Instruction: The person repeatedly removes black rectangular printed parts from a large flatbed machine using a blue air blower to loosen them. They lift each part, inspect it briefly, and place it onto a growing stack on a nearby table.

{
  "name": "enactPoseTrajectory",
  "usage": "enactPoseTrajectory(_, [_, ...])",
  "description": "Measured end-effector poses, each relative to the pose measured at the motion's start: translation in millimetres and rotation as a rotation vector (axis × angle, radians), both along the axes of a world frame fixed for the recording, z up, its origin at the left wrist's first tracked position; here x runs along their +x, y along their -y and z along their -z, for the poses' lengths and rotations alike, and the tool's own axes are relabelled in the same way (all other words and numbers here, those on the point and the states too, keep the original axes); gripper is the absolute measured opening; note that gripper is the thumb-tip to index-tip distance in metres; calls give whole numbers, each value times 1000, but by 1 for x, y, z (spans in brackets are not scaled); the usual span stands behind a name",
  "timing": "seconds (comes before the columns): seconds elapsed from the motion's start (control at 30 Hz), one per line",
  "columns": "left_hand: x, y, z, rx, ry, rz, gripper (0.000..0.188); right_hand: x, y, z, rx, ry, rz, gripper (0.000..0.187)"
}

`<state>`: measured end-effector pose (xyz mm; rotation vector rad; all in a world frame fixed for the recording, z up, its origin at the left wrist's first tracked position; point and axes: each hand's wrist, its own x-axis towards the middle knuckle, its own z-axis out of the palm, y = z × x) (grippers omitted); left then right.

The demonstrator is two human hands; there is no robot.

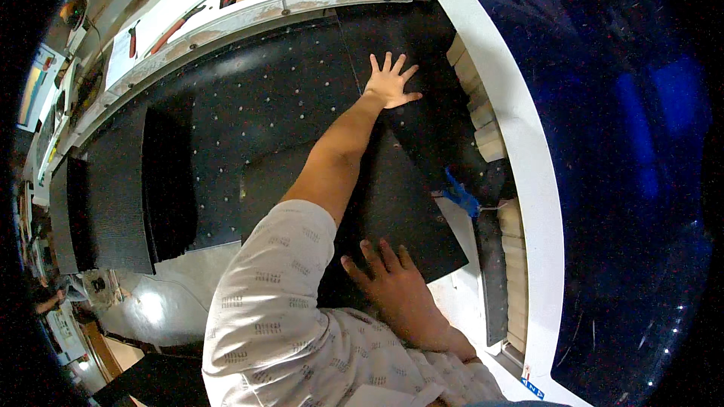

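My left hand lies with spread fingers on a black surface near its far right part, the arm stretched out across it. Nearer to me, my right hand rests with its fingers extended on a dark sheet. The sheet lies over the black surface, which is dotted with small pale spots. No object shows in either hand. A bright blue piece, its kind unclear, sits to the right of the sheet. My left arm hides part of the sheet.
A white frame with beige blocks borders the right side. Ribbed black panels stand at the left. Beyond the far rail lie a red-handled tool and pliers. Another person's hand shows far left.
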<state>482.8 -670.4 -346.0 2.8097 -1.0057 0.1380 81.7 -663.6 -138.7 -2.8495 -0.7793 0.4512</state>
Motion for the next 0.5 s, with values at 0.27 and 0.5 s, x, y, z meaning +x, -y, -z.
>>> enactPoseTrajectory(0.27, [2, 6, 7, -22, 15, 5, 90, 9, 8, 2, -24, 59, -15, 58])
enactPoseTrajectory(0.5, [-1, 7, 3, -5, 13, 4, 90, 15, 8, 3, -8, 77, -13, 54])
